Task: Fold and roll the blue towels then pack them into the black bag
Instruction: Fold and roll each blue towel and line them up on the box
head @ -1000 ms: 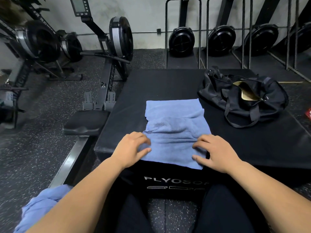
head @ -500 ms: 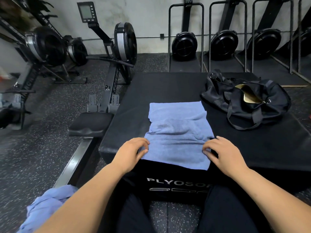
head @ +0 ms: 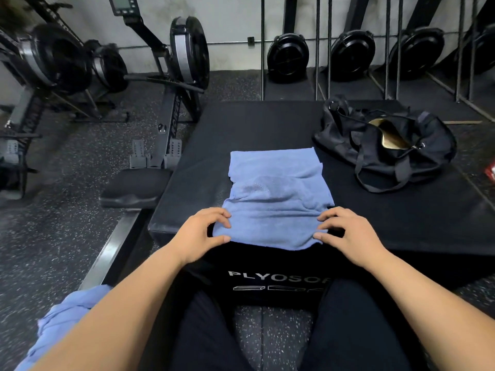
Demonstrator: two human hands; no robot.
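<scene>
A folded blue towel (head: 276, 194) lies flat on the black plyo box (head: 401, 220), its near edge hanging slightly over the box's front. My left hand (head: 201, 234) pinches the towel's near left corner between thumb and fingers. My right hand (head: 348, 234) pinches the near right corner the same way. The black bag (head: 388, 145) sits on the box at the far right, unzipped, with a tan lining showing inside. Another crumpled blue towel (head: 59, 325) lies low at the left beside my left forearm.
A rowing machine (head: 166, 129) with its black seat (head: 134, 188) stands close to the box's left side. More rowers stand upright along the back wall (head: 348, 57). Speckled rubber floor surrounds the box. A red object (head: 491, 171) shows at the right edge.
Both hands slid from resting on the towel toward its near corners and now pinch them. The towel's near edge is slightly bunched at both sides.
</scene>
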